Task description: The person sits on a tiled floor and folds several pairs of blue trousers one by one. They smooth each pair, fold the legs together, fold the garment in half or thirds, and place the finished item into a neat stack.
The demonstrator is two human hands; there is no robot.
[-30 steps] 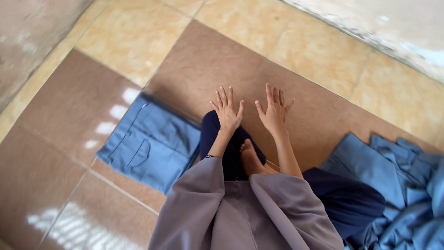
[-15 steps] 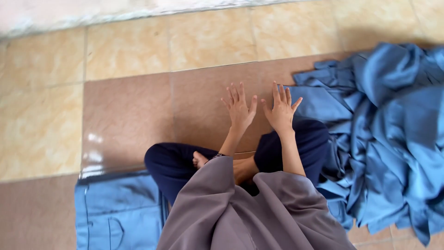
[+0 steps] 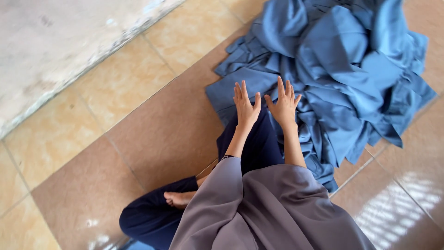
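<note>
Both hands, left (image 3: 245,107) and right (image 3: 284,104), spread flat with fingers wide, holding nothing, hover side by side at the near edge of the blue cloth pile (image 3: 342,69) at one o'clock.

Soft, even daylight fills the scene, bright enough that I see colours plainly. On the glossy floor tiles (image 3: 152,129) at lower right lies a patch of striped glare, pale bars of reflected light, and a fainter sheen shows at the lower left edge. My hands cast almost no shadow; the folds of the blue cloth heap (image 3: 342,69) carry gentle shading only. Focus is fairly crisp at the centre. The pale strip at the top left looks washed out and a little soft.
</note>
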